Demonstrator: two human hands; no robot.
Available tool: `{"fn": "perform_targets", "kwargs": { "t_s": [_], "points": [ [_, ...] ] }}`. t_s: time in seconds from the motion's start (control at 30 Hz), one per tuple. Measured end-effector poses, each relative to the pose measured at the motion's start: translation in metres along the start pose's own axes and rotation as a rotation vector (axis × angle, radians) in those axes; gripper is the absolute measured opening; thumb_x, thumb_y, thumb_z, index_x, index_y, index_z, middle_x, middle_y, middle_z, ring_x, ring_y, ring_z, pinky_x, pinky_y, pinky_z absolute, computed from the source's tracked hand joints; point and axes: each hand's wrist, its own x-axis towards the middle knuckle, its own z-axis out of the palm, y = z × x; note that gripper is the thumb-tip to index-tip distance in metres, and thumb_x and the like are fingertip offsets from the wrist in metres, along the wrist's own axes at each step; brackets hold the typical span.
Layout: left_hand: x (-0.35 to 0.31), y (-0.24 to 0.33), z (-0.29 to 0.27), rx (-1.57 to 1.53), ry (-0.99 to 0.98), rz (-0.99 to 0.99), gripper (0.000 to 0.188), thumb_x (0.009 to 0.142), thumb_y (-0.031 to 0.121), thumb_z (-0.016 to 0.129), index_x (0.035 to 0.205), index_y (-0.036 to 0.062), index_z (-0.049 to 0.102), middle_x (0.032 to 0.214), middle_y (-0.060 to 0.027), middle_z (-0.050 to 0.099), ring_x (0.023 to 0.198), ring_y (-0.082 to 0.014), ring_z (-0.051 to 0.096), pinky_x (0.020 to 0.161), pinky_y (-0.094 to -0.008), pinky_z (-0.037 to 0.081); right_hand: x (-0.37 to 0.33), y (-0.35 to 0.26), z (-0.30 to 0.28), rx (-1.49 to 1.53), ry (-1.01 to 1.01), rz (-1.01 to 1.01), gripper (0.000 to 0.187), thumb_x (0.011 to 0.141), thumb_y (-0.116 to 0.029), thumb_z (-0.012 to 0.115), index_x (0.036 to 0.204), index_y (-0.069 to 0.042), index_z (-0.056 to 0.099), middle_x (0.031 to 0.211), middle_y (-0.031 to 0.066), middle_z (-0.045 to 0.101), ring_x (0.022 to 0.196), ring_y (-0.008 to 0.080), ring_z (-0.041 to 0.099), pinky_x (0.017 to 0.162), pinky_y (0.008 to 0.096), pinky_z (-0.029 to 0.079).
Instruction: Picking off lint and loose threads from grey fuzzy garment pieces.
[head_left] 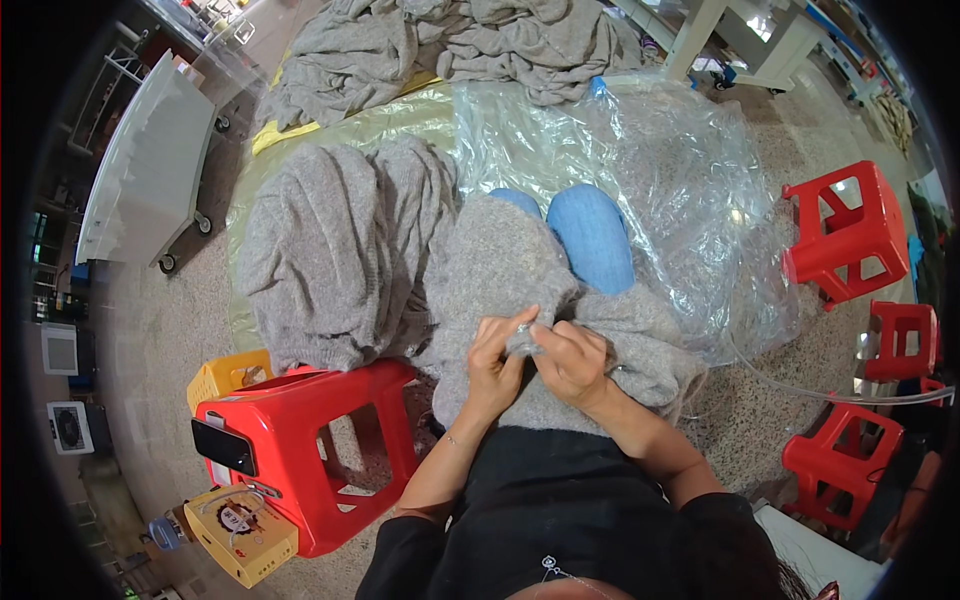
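A grey-beige knitted garment (500, 250) lies spread over my lap, its folds reaching right over my blue-jeaned knee. Both hands meet at a small gathered bit of this knit in front of my body. My left hand (495, 355) pinches the fabric between thumb and fingertips. Close beside it, my right hand (572, 360) has curled fingers pressed to the same spot; whether it holds some small tool as well cannot be seen. At my left, a heap of similar grey knitwear (315, 250) leans against the garment.
A red plastic stool (290, 410) at my left carries a dark phone (224, 447), with a yellow box (240, 530) beside it. More knitwear (450, 45) lies ahead on plastic sheeting (690, 170). Red stools (850, 235) stand at the right; a wheeled white cart (150, 170) is far left.
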Motion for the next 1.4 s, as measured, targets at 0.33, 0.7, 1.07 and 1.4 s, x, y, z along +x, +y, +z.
{"fn": "perform_targets", "kwargs": {
  "t_s": [0.33,0.7,1.07,1.4],
  "points": [
    [0.016,0.005,-0.071,-0.814,0.040,-0.724,0.008,0.081,-0.003,0.064,0.089,-0.0038,0.066,0.084,-0.0060,0.067,0.070,-0.0089,0.061,0.064,-0.0220,0.048,0.015,0.019,-0.020,0.424,0.127,0.597,0.030,0.071,0.009,0.050,0.099,0.001,0.059,0.092,0.0067,0.058,0.062,0.0053,0.049,0.058,0.0200,0.039],
    [0.024,0.035,-0.035,-0.649,-0.119,-0.624,0.007,0.080,0.004,0.070,0.085,0.0002,0.066,0.076,-0.0013,0.064,0.065,-0.0030,0.054,0.055,-0.0169,0.040,0.044,0.002,-0.028,0.487,-0.454,0.480,0.012,0.083,-0.009,0.066,0.088,0.001,0.062,0.077,0.0078,0.063,0.069,0.0117,0.058,0.061,0.0272,0.044],
    [0.013,0.017,-0.036,-0.727,-0.241,-0.751,0.011,0.080,0.001,0.069,0.089,-0.0029,0.066,0.082,-0.0030,0.065,0.069,-0.0051,0.058,0.060,-0.0189,0.046,0.035,0.002,-0.015,0.709,-0.372,0.763,0.009,0.087,-0.007,0.061,0.082,0.000,0.059,0.078,-0.0006,0.056,0.070,0.0052,0.047,0.062,0.0207,0.038],
    [0.018,0.020,-0.026,-0.690,-0.241,-0.786,0.015,0.076,-0.001,0.071,0.090,0.0003,0.065,0.077,0.0001,0.063,0.063,-0.0023,0.055,0.053,-0.0154,0.041,0.027,0.011,-0.010,0.709,-0.285,0.783,0.012,0.087,-0.010,0.063,0.080,-0.001,0.058,0.073,-0.0008,0.053,0.068,0.0048,0.046,0.060,0.0219,0.038]
  ]
}}
